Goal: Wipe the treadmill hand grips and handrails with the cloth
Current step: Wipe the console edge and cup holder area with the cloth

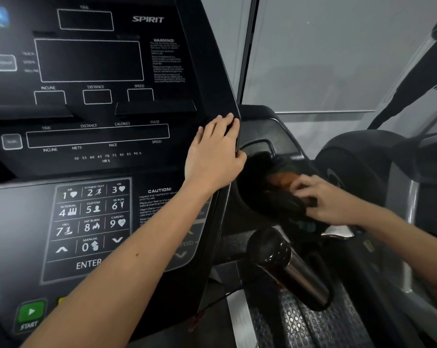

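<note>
Grey wall fills the background behind a black treadmill console whose screens are dark.

Your left hand rests on the console's right edge, fingers mostly straight and laid flat, thumb against the side. It is bracing, not gripping anything. Its forearm crosses the lower right corner of the number keypad, with the green start button near the console's bottom left corner.

Your right hand reaches into the storage pocket just beside the console's right edge. Its fingers are curled and pinch the dark cloth, which sits bunched inside that pocket. An orange patch shows above the cloth; the blur makes it hard to say whether it is part of the cloth or a separate item. A white scrap lies at the pocket's near rim, under your wrist.

The shiny hand grip juts out below the pocket, apart from the cloth and seemingly not yet wiped.

Risks from here, as I judge them:
- Leaning on the left arm could press a key and start or alter the machine.
- Pulling the cloth out quickly could drag the orange patch or the white scrap out and drop them.
- A loose pinch could let the cloth slip and fall to the treadmill deck.
</note>
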`<state>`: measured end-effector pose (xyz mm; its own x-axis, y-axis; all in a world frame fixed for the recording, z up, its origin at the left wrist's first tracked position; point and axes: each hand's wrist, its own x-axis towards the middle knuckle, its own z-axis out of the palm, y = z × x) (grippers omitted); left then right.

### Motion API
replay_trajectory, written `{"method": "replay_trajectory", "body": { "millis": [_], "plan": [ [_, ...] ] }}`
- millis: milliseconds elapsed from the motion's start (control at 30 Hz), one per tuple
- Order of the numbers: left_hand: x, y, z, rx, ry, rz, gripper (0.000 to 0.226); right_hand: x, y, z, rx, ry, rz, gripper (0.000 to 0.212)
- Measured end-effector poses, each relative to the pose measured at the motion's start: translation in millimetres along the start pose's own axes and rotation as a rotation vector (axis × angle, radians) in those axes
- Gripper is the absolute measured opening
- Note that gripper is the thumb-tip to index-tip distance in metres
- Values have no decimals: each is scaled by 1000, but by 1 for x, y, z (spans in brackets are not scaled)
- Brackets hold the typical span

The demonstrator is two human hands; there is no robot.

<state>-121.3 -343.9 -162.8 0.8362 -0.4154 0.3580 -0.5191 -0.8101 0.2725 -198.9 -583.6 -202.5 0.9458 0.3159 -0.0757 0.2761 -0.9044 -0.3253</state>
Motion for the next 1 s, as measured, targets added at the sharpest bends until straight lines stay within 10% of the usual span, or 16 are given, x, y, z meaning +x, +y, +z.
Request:
{"method": "replay_trajectory", "body": {
  "millis": [267, 1000],
  "plan": [
    [0, 1, -1, -4, 0, -11, 61, 69, 7, -8, -360, 82, -29, 55],
    [-1, 0, 0, -15, -6, 1, 61, 45, -5, 10, -325, 196, 47, 36]
  ]
}}
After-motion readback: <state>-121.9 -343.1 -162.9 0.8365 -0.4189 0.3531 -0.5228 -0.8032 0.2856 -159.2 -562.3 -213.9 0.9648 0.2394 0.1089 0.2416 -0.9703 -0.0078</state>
